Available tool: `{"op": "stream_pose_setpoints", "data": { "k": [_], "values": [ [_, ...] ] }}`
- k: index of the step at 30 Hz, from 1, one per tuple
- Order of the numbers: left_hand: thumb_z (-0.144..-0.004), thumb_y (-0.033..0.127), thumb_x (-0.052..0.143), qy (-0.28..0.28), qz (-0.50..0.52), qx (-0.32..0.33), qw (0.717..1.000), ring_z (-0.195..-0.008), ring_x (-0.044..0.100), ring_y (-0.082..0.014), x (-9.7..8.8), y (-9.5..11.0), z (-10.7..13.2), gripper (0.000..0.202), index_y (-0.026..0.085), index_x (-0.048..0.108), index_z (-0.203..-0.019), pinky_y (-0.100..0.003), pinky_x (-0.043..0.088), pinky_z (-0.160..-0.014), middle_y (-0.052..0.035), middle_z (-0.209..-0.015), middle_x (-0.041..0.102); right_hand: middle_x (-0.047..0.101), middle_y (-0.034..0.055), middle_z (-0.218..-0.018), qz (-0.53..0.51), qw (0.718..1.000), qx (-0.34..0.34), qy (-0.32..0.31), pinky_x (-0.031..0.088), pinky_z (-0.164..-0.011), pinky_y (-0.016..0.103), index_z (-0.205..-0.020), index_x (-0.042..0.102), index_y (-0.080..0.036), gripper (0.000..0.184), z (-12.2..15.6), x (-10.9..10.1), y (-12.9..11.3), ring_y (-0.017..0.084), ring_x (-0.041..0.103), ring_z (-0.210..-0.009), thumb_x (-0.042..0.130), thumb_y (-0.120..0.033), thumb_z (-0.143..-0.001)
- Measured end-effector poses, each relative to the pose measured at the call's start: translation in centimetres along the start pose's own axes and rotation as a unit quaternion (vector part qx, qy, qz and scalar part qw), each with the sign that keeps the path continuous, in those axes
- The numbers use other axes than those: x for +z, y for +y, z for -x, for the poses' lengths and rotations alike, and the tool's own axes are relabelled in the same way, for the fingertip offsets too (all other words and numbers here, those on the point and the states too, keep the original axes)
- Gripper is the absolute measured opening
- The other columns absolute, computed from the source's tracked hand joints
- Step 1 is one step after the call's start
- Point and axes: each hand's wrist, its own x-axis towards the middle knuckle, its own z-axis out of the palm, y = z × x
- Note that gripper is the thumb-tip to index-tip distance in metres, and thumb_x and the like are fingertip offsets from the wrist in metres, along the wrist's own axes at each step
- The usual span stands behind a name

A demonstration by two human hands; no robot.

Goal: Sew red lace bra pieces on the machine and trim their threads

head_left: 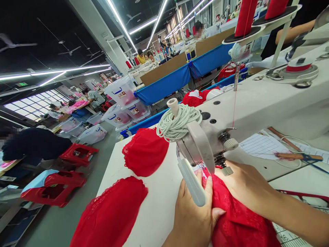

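Observation:
A white sewing machine [257, 103] stretches across the right of the table [159, 202]. Under its needle head lies a red lace fabric piece [236, 223]. My left hand [192, 216] rests on the left edge of this fabric, fingers pressed together flat with the thumb on the cloth. On the other side of the needle, my right hand [246, 187] presses down on the fabric, its fingers hidden under the machine head. Two more red lace pieces [145, 151] [110, 216] lie on the table to the left.
A coil of white cord [177, 123] hangs on the machine head. Red thread cones [245, 17] stand on top. Scissors [300, 157] and papers lie behind the machine. Red stools [77, 154], clear bins [120, 92] and other seated workers fill the aisle at left.

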Motion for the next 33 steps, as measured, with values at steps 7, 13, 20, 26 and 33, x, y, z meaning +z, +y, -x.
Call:
{"op": "stream_pose_setpoints", "data": {
  "k": [7,13,20,26,33],
  "values": [
    [-0.090,0.058,0.038,-0.004,0.001,-0.005,1.000,-0.115,0.057,-0.0350,0.06,0.16,0.01,0.063,0.014,0.052,-0.132,-0.047,0.048,-0.092,-0.0167,-0.127,0.060,0.058,0.0014,-0.074,-0.017,0.999,0.014,-0.032,0.030,-0.053,0.025,-0.070,0.052,-0.021,0.021,-0.10,-0.28,-0.08,0.016,0.056,-0.063,0.044,-0.011,-0.086],
    [-0.089,0.058,0.039,-0.009,0.002,-0.016,1.000,-0.116,0.056,-0.0356,-0.01,0.25,-0.02,0.062,0.016,0.052,-0.132,-0.049,0.049,-0.092,-0.0168,-0.129,0.059,0.059,0.0012,-0.077,-0.030,0.998,0.023,-0.046,0.032,-0.054,0.025,-0.072,0.054,-0.021,0.020,-0.12,-0.31,0.01,0.016,0.057,-0.065,0.044,-0.014,-0.088],
    [-0.090,0.055,0.042,-0.006,0.006,-0.021,1.000,-0.116,0.056,-0.0343,0.06,0.26,0.03,0.058,0.017,0.052,-0.133,-0.048,0.050,-0.091,-0.0168,-0.130,0.058,0.064,-0.0002,-0.085,-0.090,0.994,0.055,-0.036,0.035,-0.056,0.024,-0.083,0.062,-0.025,0.014,-0.13,-0.06,0.17,0.015,0.058,-0.069,0.049,-0.023,-0.087],
    [-0.090,0.055,0.040,-0.006,0.010,-0.026,1.000,-0.114,0.057,-0.0338,0.11,0.24,0.04,0.057,0.018,0.054,-0.131,-0.048,0.051,-0.088,-0.0160,-0.132,0.056,0.065,0.0035,-0.096,-0.076,0.996,0.029,-0.034,0.039,-0.060,0.025,-0.094,0.066,-0.025,0.017,-0.09,0.12,0.24,0.017,0.060,-0.076,0.050,-0.025,-0.088],
    [-0.091,0.054,0.039,0.003,-0.002,-0.018,1.000,-0.113,0.057,-0.0342,0.15,0.15,0.11,0.057,0.017,0.052,-0.133,-0.048,0.051,-0.086,-0.0159,-0.131,0.057,0.065,0.0044,-0.098,-0.054,0.997,0.029,-0.039,0.039,-0.061,0.027,-0.100,0.065,-0.024,0.021,-0.02,-0.01,0.21,0.019,0.061,-0.075,0.046,-0.026,-0.091]
  ]
}}
